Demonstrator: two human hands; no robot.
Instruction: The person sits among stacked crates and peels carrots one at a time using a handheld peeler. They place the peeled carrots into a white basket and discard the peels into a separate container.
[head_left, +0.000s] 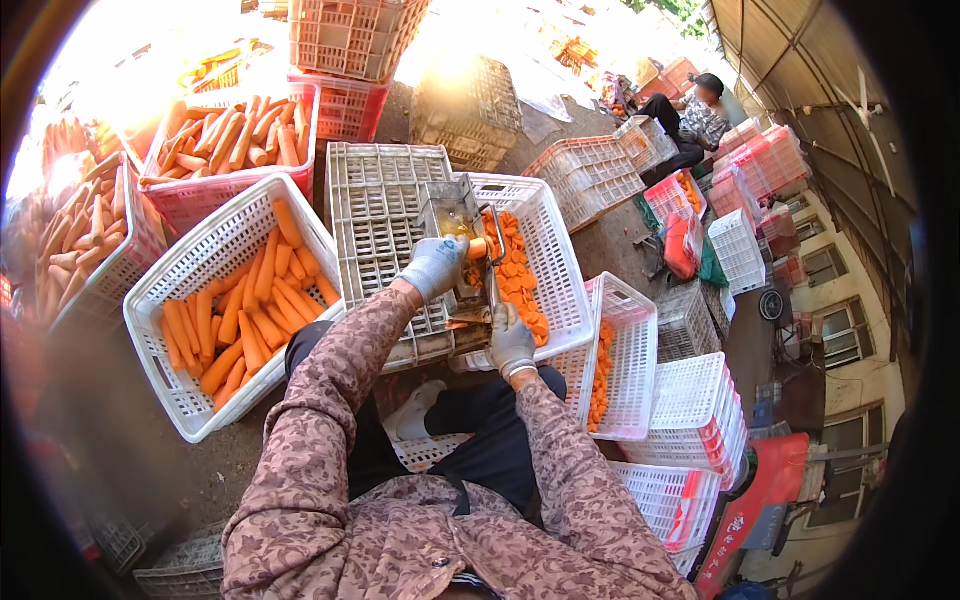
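Note:
My left hand (437, 266), in a pale work glove, holds a peeled carrot (477, 249) against a metal cutter with a long blade (493, 283). My gloved right hand (513, 339) grips the near end of that blade. The cutter is set on an upturned grey plastic crate (382, 187), with a small metal box (444, 204) behind my left hand. Just right of the blade, carrot slices (516, 274) lie in a white plastic crate (564, 274). To my left, a tilted white crate (161, 382) holds whole peeled carrots (259, 300).
More carrots fill a pink crate (225, 180) and another crate (139, 259) at far left. Stacked crates (352, 45) rise beyond. On the right are a crate with slices (630, 375), stacked white crates (686, 405) and a red vehicle (765, 510). A person (701, 120) sits farther off.

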